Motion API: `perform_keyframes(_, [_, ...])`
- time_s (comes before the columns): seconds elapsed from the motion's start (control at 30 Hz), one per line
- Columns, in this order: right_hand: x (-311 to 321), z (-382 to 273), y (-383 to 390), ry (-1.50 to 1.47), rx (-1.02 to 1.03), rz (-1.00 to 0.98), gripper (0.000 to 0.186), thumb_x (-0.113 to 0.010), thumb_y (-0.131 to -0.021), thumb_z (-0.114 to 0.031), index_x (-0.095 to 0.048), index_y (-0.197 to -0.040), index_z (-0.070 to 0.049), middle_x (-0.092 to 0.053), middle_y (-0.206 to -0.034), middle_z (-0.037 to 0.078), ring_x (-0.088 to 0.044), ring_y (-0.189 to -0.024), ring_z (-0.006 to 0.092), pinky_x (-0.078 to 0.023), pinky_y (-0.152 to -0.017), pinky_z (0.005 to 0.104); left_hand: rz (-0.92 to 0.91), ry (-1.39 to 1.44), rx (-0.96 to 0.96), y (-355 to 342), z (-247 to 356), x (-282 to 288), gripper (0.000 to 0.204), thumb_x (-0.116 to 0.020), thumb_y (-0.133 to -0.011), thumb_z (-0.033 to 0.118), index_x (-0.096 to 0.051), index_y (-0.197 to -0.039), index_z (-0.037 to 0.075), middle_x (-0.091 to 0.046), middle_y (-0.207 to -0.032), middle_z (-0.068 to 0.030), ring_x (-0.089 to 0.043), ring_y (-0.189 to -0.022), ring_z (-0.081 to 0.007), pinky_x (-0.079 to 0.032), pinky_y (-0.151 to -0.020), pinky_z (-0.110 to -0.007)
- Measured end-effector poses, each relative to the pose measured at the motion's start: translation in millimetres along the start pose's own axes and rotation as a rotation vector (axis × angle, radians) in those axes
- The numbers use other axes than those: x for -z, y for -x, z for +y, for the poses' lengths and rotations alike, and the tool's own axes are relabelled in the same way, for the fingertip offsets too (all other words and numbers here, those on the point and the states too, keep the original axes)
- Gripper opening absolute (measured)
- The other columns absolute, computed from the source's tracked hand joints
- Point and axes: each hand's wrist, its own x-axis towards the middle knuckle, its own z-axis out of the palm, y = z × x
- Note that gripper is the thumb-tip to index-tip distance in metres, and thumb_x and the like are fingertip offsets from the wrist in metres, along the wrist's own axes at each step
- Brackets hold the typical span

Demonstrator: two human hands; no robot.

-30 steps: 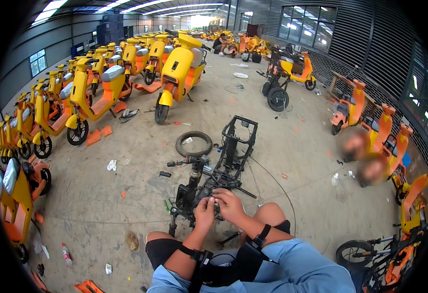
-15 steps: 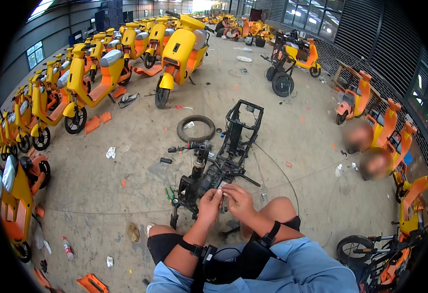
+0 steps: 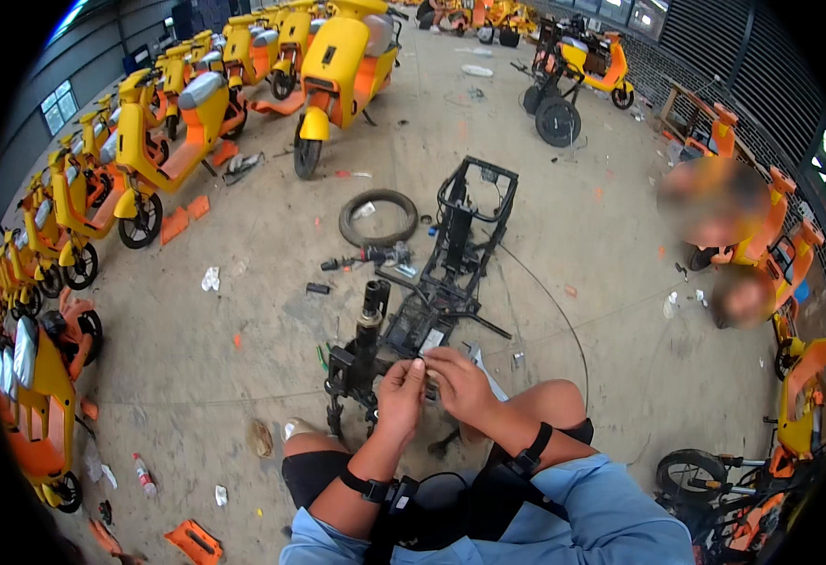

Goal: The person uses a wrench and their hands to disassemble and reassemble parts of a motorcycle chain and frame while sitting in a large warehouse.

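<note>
My left hand (image 3: 400, 395) and my right hand (image 3: 462, 384) meet in front of me, thumbs and fingers pinched together. Whatever lies between the fingertips is too small to make out. Just left of them stands a black front fork (image 3: 360, 353) with its steering tube upright. Beyond my hands, a stripped black scooter frame (image 3: 451, 250) rests on the floor. A power tool (image 3: 375, 256) lies near the fork's far side, and green-handled pliers (image 3: 323, 357) are partly hidden beside the fork.
A loose tyre (image 3: 378, 218) lies past the tool. Rows of yellow scooters (image 3: 178, 141) fill the left side; others line the right wall. A black cable (image 3: 564, 325) curves across the floor. Orange panels (image 3: 194, 543), a bottle (image 3: 145, 476) and scraps are scattered around.
My view has tipped downward and shifted, so the scene sits differently in the picture. Both hands stay pinched together near the fork, with only slight finger movement.
</note>
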Motion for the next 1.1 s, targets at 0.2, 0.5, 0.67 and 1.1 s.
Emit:
perform_keyframes(0.2, [18, 15, -13, -0.049, -0.214, -0.244, 0.026, -0.065, -0.092, -0.012, -0.064, -0.118, -0.004, -0.068, -0.105, 0.016, -0.067, -0.094, 0.0367, -0.055, -0.081, 0.0423, 0.07, -0.431, -0.275, -8, 0, -5, 0.019, -0.064, -0.101, 0.02, -0.066, -0.1, 0.001, -0.066, -0.08, -0.0032, -0.056, -0.068, -0.0088, -0.045, -0.062, -0.025])
perform_keyframes(0.5, [25, 53, 6, 0.11, -0.142, -0.488, 0.013, -0.066, -0.075, -0.018, -0.073, -0.086, -0.014, -0.07, -0.08, 0.008, -0.07, -0.077, 0.0342, -0.054, -0.061, 0.0471, -0.019, -1.13, -0.403, -15, -22, 3, 0.021, -0.056, -0.104, 0.019, -0.062, -0.1, -0.001, -0.064, -0.089, -0.0104, -0.057, -0.076, -0.0175, -0.048, -0.068, -0.033])
perform_keyframes(0.67, [13, 59, 23, 0.155, -0.269, -0.383, 0.014, -0.07, -0.065, -0.024, -0.071, -0.063, -0.009, -0.067, -0.063, 0.013, -0.067, -0.06, 0.0357, -0.05, -0.053, 0.0468, -0.103, -0.876, -0.091, -20, -40, 8, 0.03, -0.049, -0.108, 0.028, -0.057, -0.102, 0.0, -0.057, -0.088, 0.0, -0.049, -0.076, -0.0068, -0.04, -0.061, -0.023])
perform_keyframes(1.1, [37, 63, 19, 0.065, -0.459, -0.475, 0.016, -0.068, -0.073, -0.014, -0.075, -0.087, -0.012, -0.072, -0.086, 0.015, -0.069, -0.082, 0.0392, -0.054, -0.069, 0.05, 0.13, -0.758, 0.109, -35, -66, 8, 0.023, -0.061, -0.102, 0.022, -0.062, -0.104, -0.001, -0.06, -0.082, -0.0006, -0.053, -0.07, -0.0084, -0.042, -0.058, -0.024])
